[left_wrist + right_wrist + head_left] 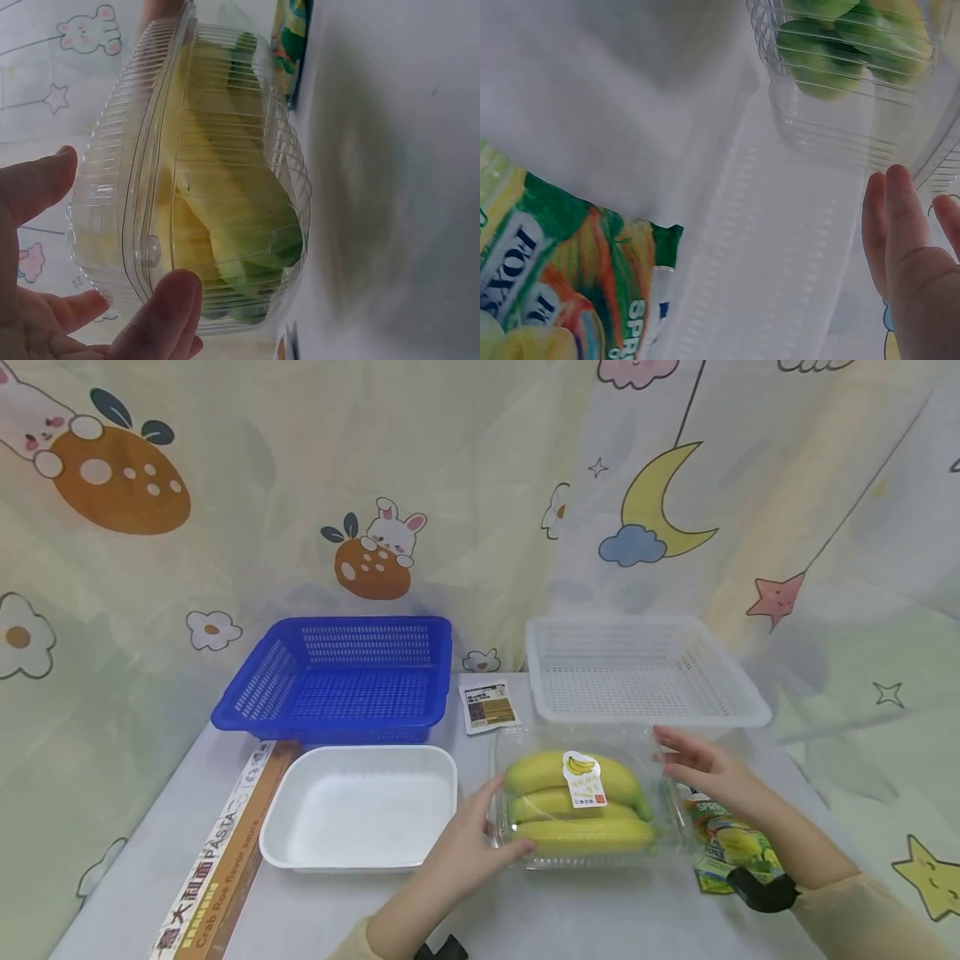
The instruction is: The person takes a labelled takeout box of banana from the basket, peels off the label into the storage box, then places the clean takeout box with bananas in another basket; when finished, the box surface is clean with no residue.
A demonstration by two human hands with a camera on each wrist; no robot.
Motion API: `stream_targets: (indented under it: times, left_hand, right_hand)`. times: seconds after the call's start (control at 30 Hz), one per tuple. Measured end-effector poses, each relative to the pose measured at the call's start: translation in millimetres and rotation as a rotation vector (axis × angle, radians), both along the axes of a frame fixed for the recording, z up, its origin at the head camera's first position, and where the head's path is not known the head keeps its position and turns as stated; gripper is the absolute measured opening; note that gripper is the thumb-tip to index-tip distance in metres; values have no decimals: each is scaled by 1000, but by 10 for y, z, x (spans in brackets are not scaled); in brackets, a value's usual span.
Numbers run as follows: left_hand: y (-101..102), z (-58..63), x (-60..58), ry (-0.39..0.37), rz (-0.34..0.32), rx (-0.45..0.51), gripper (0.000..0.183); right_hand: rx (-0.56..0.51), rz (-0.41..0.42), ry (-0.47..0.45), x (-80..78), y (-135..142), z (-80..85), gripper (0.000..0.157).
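Note:
A clear plastic clamshell box [581, 860] of bananas [577, 835] stands between my two hands, a banana-printed label [583, 779] on its lid. My left hand [472, 839] is at the box's left end, its thumb along the front corner. In the left wrist view the thumb [169, 307] reaches the box's side while the fingers are spread apart. At the back right corner is my right hand [701, 768], its straight fingertips at the box's edge in the right wrist view. Whether the box's base touches the table cannot be made out.
A blue basket [375, 681] and a white basket [637, 685] stand at the back, a small sachet [487, 706] between them. The white tray [360, 810] and a long pasta box [225, 860] lie left. A green Fox's bag [727, 843] lies under my right forearm.

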State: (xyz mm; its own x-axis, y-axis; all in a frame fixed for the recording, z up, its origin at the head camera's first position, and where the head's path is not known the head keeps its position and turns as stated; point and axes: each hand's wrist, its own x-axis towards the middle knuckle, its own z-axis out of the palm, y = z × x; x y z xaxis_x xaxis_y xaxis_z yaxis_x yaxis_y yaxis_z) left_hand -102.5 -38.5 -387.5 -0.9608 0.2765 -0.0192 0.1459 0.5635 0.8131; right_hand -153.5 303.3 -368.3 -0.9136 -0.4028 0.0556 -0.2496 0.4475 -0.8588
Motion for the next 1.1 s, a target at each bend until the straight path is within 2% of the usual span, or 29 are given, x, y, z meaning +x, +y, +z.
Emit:
stream_targets:
  times: [0.27, 0.5, 0.77, 1.1]
  left_hand:
    - [5, -56, 5, 1, -1, -34, 87]
    - [13, -139, -22, -5, -2, -50, 88]
    - [18, -214, -42, -15, 0, -51, 85]
    - [23, -237, -61, -30, 2, -48, 84]
  right_hand:
    - [29, -6, -100, -13, -13, -111, 57]
    - [2, 16, -108, -59, -11, -227, 58]
    - [56, -16, -92, -89, -63, -274, 56]
    - [72, -29, -131, -131, -57, -343, 57]
